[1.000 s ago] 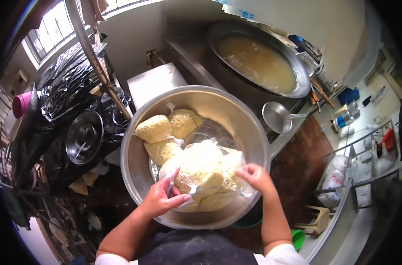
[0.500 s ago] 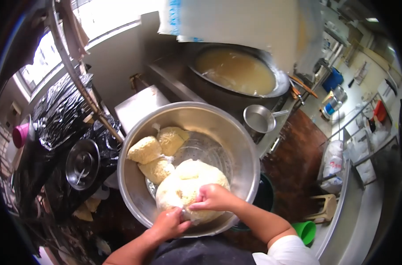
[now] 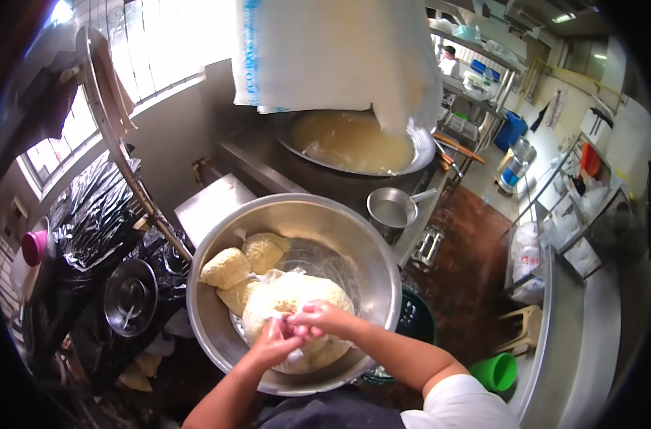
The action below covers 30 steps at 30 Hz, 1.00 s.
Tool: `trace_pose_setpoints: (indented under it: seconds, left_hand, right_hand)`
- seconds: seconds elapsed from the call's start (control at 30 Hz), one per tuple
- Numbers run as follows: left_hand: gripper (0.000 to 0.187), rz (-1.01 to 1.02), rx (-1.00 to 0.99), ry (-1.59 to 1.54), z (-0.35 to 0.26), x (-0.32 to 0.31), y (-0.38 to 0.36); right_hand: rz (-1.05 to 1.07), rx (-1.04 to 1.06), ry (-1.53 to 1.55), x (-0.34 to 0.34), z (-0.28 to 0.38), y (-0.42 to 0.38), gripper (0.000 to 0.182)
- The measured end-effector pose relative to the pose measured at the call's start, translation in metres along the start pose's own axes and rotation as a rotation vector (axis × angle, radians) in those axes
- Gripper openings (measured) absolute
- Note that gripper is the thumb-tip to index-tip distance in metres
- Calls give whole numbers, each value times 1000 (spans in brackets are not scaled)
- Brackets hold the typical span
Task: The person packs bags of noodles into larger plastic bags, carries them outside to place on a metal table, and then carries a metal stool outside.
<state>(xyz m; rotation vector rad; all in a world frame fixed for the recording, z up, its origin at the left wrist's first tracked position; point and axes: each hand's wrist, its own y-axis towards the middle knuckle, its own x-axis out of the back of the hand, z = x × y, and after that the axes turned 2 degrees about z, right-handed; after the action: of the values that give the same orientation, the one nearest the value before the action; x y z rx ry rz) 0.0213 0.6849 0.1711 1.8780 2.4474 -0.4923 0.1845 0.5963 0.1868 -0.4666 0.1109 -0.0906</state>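
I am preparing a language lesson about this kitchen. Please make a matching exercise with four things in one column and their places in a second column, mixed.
Things:
1. clear plastic bag of yellow noodles
2. small steel ladle-pan
3. pink plastic cup
4. green plastic funnel

Places:
A. low at the right, beside the steel counter
B. far left, past the black plastic sheet
C. in the big steel bowl, under the left hand and right hand
D. between the big steel bowl and the wide pot of broth

Pairs: 1-C, 2-D, 3-B, 4-A
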Motion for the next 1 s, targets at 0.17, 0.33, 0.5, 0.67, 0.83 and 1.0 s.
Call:
trace_pose_setpoints:
  seconds: [0.17,0.33,0.5,0.67,0.83,1.0]
  left_hand:
    - [38,-21,-126,-46,-33,-12,-10]
    - [59,-166,123,1025,-60,-18,-31]
    - [56,-265,49,1457,-43,-15,-30]
    - [49,-194,147,1482,-74,0,-40]
    - [34,-498,-407,598,-48,38,-73]
    - [48,-1092,99,-693,58,67,-43]
  right_hand:
    - [94,-107,152,-7,13,9,50]
    - [342,-304,498,-9,2,33,57]
    - [287,-305,681,-16,0,46,49]
    - [274,-294,773,-33,-12,56,43]
    - [165,-324,655,-28,-8,44,32]
    - [22,-369,322,-17,2,23,27]
